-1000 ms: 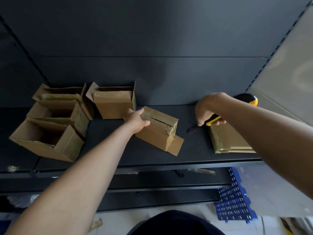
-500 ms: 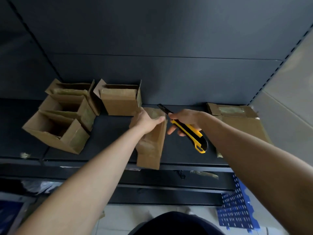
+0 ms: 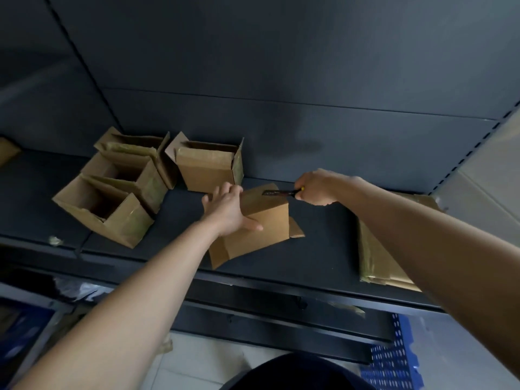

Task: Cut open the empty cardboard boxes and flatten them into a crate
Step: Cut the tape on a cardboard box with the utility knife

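A small cardboard box (image 3: 267, 223) lies on its side in the middle of the dark shelf (image 3: 318, 249). My left hand (image 3: 226, 208) rests flat on top of it, fingers spread, pressing it down. My right hand (image 3: 316, 187) grips a utility knife (image 3: 278, 192) with a yellow handle, mostly hidden in the fist. Its blade points left and touches the box's far top edge. Flattened boxes (image 3: 377, 257) lie stacked at the shelf's right end, partly hidden by my right forearm.
Several open empty boxes stand at the left: one at the front (image 3: 104, 209), one behind it (image 3: 126, 175), one at the back (image 3: 135, 144), and one by the back panel (image 3: 209, 167). A blue perforated crate (image 3: 394, 358) sits on the floor at lower right.
The box has been laid down flatter on the shelf, with my left hand now on top of it. My right hand swung the knife so its blade meets the box's far edge.
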`<state>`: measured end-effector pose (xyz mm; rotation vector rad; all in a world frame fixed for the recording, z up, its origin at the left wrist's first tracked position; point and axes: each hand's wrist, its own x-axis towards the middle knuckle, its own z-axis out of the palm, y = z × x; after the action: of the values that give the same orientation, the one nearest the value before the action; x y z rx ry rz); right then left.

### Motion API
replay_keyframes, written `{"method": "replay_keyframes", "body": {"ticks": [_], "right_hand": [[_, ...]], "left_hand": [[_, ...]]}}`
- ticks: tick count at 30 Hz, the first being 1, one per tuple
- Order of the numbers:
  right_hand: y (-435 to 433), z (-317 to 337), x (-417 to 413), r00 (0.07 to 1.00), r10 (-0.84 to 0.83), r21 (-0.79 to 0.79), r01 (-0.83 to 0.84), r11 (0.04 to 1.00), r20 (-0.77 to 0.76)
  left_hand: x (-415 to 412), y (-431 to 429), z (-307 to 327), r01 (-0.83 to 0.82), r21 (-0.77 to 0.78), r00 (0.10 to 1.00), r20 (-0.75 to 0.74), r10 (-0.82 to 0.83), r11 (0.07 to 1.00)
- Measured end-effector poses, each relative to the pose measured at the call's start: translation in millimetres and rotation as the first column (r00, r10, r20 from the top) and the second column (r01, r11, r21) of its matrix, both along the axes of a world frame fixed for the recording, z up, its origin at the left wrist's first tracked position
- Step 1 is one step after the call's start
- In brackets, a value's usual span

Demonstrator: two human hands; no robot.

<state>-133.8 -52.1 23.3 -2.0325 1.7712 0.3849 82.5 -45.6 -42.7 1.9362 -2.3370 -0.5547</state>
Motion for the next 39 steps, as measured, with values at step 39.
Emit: {"method": "replay_keyframes", "body": {"ticks": [39], "right_hand": [[5,27,14,0.831,0.277,0.242,-0.178,0.954,-0.482]], "left_hand": [[13,16,1,0.238,-0.074,0.954,0.205,-0.219,0.969]]}}
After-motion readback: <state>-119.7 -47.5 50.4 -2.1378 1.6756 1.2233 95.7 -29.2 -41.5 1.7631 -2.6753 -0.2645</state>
